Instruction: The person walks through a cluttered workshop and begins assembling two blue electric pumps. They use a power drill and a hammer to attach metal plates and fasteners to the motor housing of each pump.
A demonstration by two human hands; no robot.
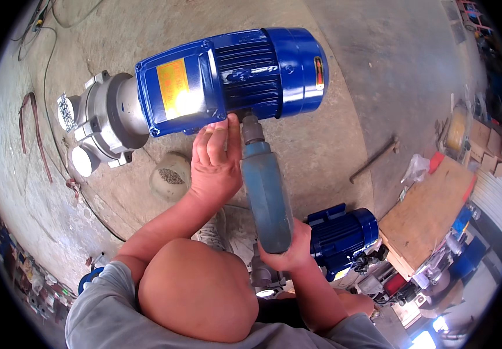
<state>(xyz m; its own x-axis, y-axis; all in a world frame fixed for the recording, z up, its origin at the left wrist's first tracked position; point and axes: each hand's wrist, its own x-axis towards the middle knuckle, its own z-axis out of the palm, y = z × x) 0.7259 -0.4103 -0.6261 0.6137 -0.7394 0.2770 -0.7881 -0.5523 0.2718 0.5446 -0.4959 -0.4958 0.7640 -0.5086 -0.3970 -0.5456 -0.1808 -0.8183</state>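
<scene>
A large blue electric motor (pixel 248 70) with ribbed sides lies across the view, joined at its left end to a silver metal pump-like housing (pixel 108 116). In my right hand (pixel 290 247) is the rear grip of a blue-grey impact wrench (pixel 267 195). Its metal nose meets the motor's near lower edge. Right beside that nose, my left hand (pixel 216 154) has its fingers bunched together against the motor's underside, near the terminal box (pixel 178 87). Whatever those fingertips pinch is hidden.
A round pot (pixel 170 175) of small dark pieces stands on the concrete floor. A second blue motor (pixel 344 238) sits to the right of my right hand. Farther right are a hammer-like tool (pixel 374 158) and a wooden board (pixel 431 206). Cables (pixel 53 116) run along the left.
</scene>
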